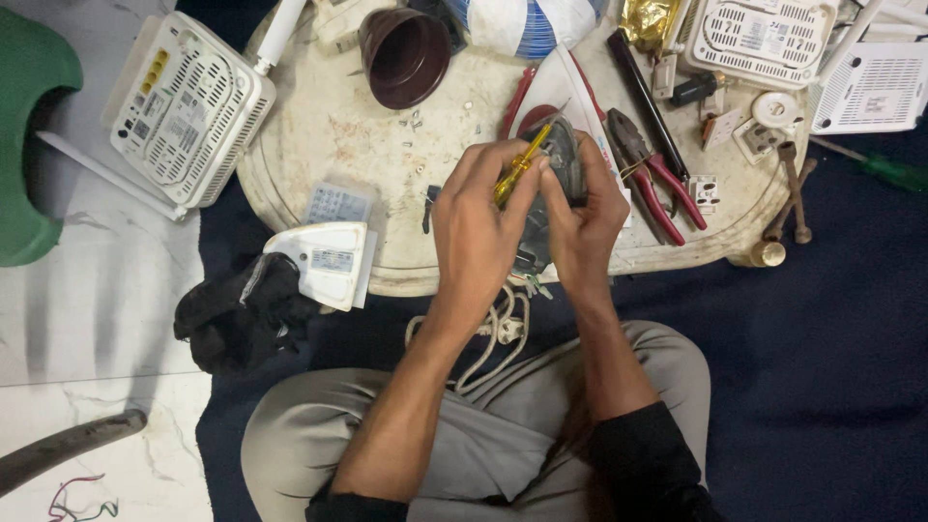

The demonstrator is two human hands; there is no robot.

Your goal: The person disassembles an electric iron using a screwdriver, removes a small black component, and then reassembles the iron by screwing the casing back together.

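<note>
My left hand (478,222) grips a slim yellow-handled screwdriver (519,169), its tip angled up toward a dark grey device part (568,164). My right hand (592,224) is wrapped around that dark part from the right and holds it just above the round cream tabletop (329,135). The two hands touch each other around the part, and most of it is hidden by my fingers. A white and red housing (565,92) lies on the table right behind the hands. A white cord (498,333) hangs below them toward my lap.
Red-handled pliers (662,179) lie right of my hands, a brown cup (404,56) behind. White routers sit at the left (184,106) and top right (764,39). A white plastic cover (329,261) and black cloth (242,309) lie front left, and rusty bolts (793,188) right.
</note>
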